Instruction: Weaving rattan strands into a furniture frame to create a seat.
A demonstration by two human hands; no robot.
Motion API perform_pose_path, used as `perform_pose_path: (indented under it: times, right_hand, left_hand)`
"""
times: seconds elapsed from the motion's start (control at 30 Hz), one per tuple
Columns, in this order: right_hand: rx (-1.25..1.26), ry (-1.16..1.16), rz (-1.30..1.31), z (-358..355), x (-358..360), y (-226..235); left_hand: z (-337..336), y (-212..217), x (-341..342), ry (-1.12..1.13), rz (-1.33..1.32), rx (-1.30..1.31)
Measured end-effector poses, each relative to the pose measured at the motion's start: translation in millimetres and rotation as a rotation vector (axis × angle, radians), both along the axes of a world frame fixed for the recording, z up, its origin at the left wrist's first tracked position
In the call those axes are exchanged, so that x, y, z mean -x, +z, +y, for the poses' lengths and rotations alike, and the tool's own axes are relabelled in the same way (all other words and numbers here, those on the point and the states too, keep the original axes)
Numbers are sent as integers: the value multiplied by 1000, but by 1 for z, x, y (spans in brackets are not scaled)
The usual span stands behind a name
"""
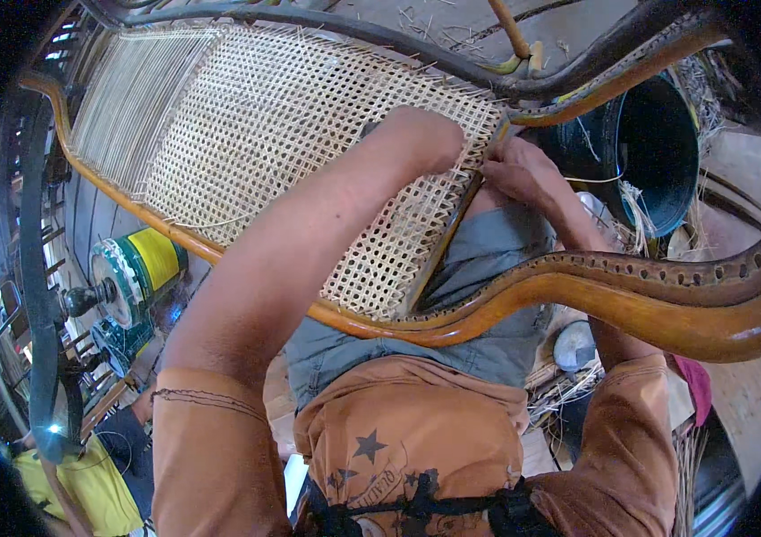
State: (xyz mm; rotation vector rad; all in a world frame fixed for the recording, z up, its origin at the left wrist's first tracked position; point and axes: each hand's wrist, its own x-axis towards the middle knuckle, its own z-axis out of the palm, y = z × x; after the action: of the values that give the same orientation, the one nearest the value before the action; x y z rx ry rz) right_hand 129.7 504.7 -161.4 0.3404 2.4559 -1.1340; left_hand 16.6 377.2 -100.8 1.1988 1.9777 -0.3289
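Observation:
A woven cane panel (264, 134) of pale strands is stretched in a curved wooden seat frame (452, 333), lying across my lap. My left hand (425, 141) is curled over the panel's right end, close to the end rail (441, 255). Its fingertips are hidden behind the back of the hand. Just across that rail, my right hand (528, 174) has its fingers bent together at the rail's upper part, facing the left. Whatever lies between the fingers of either hand is too small or covered to make out. A thin pale strand (597, 180) trails beside the right hand.
A dark round bucket (667, 161) lies to the right, with loose cane strips (638, 210) beside it. Small holes line the frame's lower right curve. At left are a green and yellow container (149, 264) and dark wooden furniture (40, 304). Another person's yellow clothing (85, 488) shows lower left.

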Motion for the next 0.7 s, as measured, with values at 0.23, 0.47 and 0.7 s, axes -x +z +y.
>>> perform_pose_path:
  times: [0.23, 0.47, 0.7]
  right_hand:
    - [-138, -8, 33, -15, -5, 2]
    - [-237, -58, 150, -17, 15, 26]
    - [532, 60, 79, -30, 18, 24]
  left_hand:
    - [-2, -6, 3, 33, -62, 88]
    - [-26, 17, 13, 80, 90, 179]
    - [-50, 65, 15, 196, 108, 2]
